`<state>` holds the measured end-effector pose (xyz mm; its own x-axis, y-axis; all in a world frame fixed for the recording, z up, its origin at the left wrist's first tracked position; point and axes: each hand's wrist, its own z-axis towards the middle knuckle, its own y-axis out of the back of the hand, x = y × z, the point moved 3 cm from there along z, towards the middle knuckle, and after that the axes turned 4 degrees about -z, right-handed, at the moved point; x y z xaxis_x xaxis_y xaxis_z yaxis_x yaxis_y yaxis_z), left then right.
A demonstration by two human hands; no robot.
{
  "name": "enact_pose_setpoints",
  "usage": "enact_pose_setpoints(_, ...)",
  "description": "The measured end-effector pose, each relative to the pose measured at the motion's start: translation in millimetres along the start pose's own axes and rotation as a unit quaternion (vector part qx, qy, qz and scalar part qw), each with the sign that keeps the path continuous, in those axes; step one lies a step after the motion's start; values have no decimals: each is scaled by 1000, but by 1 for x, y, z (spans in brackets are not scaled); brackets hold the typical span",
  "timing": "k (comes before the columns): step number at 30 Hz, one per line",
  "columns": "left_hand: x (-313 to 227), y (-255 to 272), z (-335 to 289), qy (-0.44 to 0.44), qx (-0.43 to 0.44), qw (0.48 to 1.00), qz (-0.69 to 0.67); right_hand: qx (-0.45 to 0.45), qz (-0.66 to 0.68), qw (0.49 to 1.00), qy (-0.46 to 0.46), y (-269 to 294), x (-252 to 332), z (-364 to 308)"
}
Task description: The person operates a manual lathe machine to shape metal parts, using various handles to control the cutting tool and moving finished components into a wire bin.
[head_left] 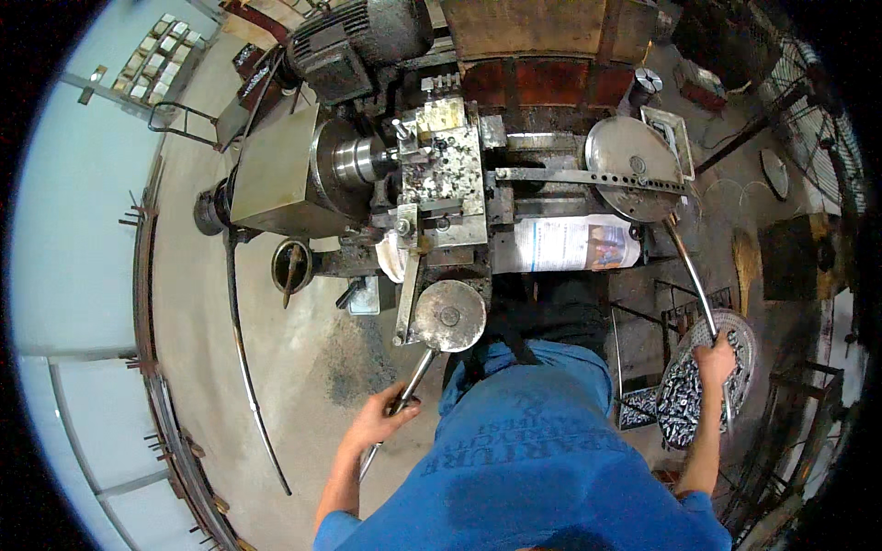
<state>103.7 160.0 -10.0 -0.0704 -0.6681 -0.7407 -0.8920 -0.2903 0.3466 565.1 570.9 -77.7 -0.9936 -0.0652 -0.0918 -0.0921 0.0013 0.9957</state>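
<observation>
My left hand [381, 418] is closed round a steel lever [423, 369] that slants down from a small round metal disc [449, 317] at the machine's front. On the right, my right hand [715, 360] grips a longer bent steel lever [689, 268]. That lever runs up to a larger disc [625, 147], which a drilled flat bar [570, 176] links to the slide. Between them stands the lathe's tool slide [450, 174], oily and covered with dark specks. The bright spindle nose [354, 163] faces it from the left; the workpiece there is too small to make out.
An electric motor [363, 46] sits behind the headstock cover [271, 174]. A newspaper sheet [570, 243] lies on the bed. A round perforated tray [746, 335] of small metal parts stands under my right hand. A pot with a brush [292, 266] hangs at left.
</observation>
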Motion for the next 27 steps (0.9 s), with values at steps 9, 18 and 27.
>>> enact_pose_setpoints(9, 39, -19, 31, -28, -18, 996, 79, 41, 70, 996, -48, 9, 38, -55)
enact_pose_setpoints(18, 33, -17, 28, -13, -7, 997, 71, 3, 95, 995, -18, 14, 43, -51)
enact_pose_setpoints(27, 43, -15, 31, 5, 39, 991, 125, -51, -193, 980, -18, -7, -35, 146)
